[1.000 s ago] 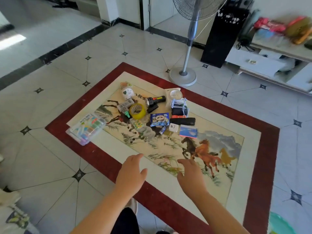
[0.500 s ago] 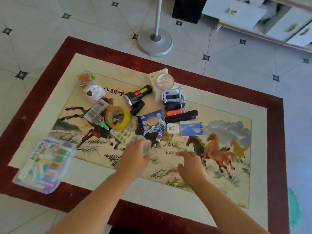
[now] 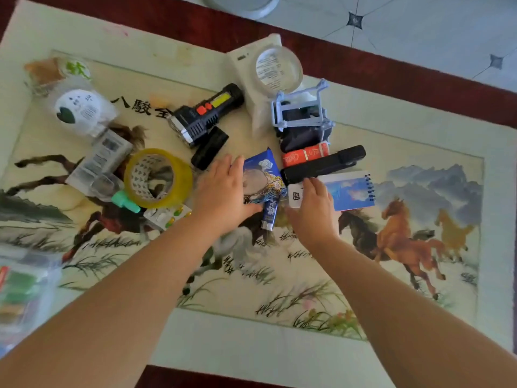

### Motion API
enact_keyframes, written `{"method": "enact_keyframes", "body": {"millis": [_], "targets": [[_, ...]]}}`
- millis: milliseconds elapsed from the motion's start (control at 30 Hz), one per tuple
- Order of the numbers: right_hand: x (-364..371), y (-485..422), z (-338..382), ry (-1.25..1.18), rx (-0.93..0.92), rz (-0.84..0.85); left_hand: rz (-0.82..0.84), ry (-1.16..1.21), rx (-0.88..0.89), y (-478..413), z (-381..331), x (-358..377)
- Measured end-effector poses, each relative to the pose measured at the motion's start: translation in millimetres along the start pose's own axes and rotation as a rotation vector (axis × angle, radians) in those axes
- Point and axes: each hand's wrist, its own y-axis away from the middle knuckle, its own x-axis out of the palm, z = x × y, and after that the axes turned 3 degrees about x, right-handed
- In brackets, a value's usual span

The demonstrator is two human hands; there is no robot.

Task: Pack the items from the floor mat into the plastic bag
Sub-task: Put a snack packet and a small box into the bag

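Small items are shown clustered across the far half of the floor mat [image 3: 251, 345]; the left hand [image 3: 223, 197] is laid flat on a blue snack packet [image 3: 264, 180], fingers straight and together; the right hand [image 3: 314, 211] is set just beside it, fingers extended over a small white box [image 3: 296, 196] and touching it; a blue notebook [image 3: 349, 190] lies beside that box, toward the right edge; the plastic bag [image 3: 22, 292], blurred, is seen at the mat's near left edge, well apart from both hands.

Glossy foil snack packet [image 3: 263, 180], translucent yellow tape roll [image 3: 158, 177] — shiny, matt black plastic flashlight [image 3: 205, 114]
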Motion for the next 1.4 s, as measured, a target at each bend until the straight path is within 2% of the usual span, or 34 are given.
{"method": "enact_keyframes", "body": {"millis": [133, 333, 567, 700, 867, 967, 1267, 1400], "targets": [[9, 2, -11, 0.040, -0.036, -0.067, -0.035, -0.024, 0.001, -9, 3, 13], [12, 39, -40, -0.009, -0.007, 0.000, -0.099, 0.129, -0.111, 10, -1, 22], [-12, 116, -73, -0.171, 0.079, 0.030, -0.075, 0.096, -0.169, 93, -26, 24], [-40, 169, -93, -0.203, 0.087, 0.012, -0.044, 0.076, -0.139, 152, -63, 12], [-77, 234, -124, -0.269, 0.133, -0.063, -0.051, 0.076, -0.025, 208, -121, -6], [-94, 276, -146, -0.328, 0.221, -0.158, -0.034, 0.092, 0.084, 229, -154, -11], [-106, 438, -217, -0.462, 0.601, -0.594, 0.111, 0.031, 0.639, 296, -274, -6], [-96, 520, -259, -0.509, 0.790, -0.727, 0.205, 0.005, 0.832, 349, -339, 17]]}}
